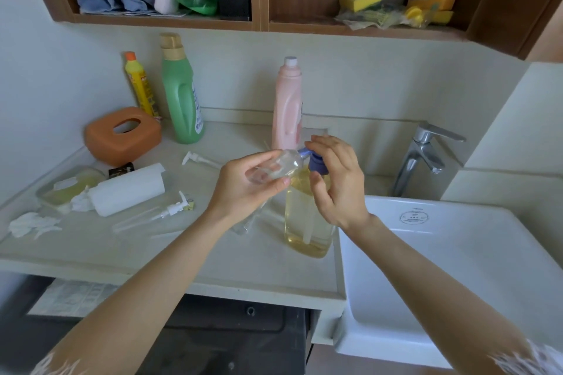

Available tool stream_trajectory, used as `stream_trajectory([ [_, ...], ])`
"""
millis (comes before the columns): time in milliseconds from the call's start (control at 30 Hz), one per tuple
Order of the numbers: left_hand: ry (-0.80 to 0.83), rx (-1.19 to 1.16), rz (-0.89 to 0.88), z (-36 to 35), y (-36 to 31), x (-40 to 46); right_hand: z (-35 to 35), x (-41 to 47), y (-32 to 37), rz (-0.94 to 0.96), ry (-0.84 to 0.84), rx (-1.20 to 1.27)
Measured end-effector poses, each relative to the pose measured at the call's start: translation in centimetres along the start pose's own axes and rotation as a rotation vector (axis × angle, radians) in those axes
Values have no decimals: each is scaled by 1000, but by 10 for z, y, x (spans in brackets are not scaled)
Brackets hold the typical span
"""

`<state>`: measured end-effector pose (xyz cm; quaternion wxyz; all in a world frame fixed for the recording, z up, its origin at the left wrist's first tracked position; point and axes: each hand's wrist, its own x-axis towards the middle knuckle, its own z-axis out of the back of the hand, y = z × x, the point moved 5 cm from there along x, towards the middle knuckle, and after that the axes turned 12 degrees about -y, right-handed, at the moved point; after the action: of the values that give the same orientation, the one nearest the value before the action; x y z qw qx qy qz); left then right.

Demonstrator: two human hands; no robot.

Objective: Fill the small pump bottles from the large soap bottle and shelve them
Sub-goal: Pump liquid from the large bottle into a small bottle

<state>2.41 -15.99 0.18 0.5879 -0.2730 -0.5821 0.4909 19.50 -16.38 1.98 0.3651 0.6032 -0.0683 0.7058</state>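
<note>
The left hand (249, 183) holds a small clear bottle (274, 167) tilted on its side above the counter (213, 256), its grip wrapped around the body with the thumb underneath and the fingers over the top. The mouth of the small bottle points right, meeting the blue pump head (316, 161) of the large soap bottle (307, 216). That large bottle stands upright near the right edge of the counter, just beside the white sink (457, 268), and is roughly filled with pale yellow liquid. The right hand (338, 179) arches over the pump head, fingers curled down around it; whether the grip is pressing the pump or only resting on it is hard to tell from this angle.

Another clear bottle (246, 222) seems to lie on the counter under the left wrist, mostly hidden. To the left lie two loose white pump tops, one farther (198, 159) and one nearer (175, 208), next to a white roll (129, 189) lying on its side. Farther left sit an orange tissue box (123, 135) and a flat clear container (68, 186). Against the far wall stand a yellow bottle (140, 85), a green bottle (182, 94) and a pink bottle (288, 106). A chrome tap (423, 155) rises behind the sink. The wooden shelf (259, 24) above holds cloths, bottles and sponges.
</note>
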Motion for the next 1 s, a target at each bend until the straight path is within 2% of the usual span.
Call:
stream_trajectory([
  [133, 1, -27, 1, 1, -3, 0, 8, 11, 4, -13, 78, -11],
  [400, -4, -69, -13, -4, -6, -3, 16, 28, 5, -5, 85, -25],
  [600, -53, -77, -56, -8, -8, -7, 10, 17, 0, -8, -38, 86],
  [733, -57, -84, -6, -8, -1, -7, 4, 10, -4, -31, -118, 120],
  [1000, -49, -27, 23, -6, -6, -8, 4, 5, 3, -62, -49, 66],
])
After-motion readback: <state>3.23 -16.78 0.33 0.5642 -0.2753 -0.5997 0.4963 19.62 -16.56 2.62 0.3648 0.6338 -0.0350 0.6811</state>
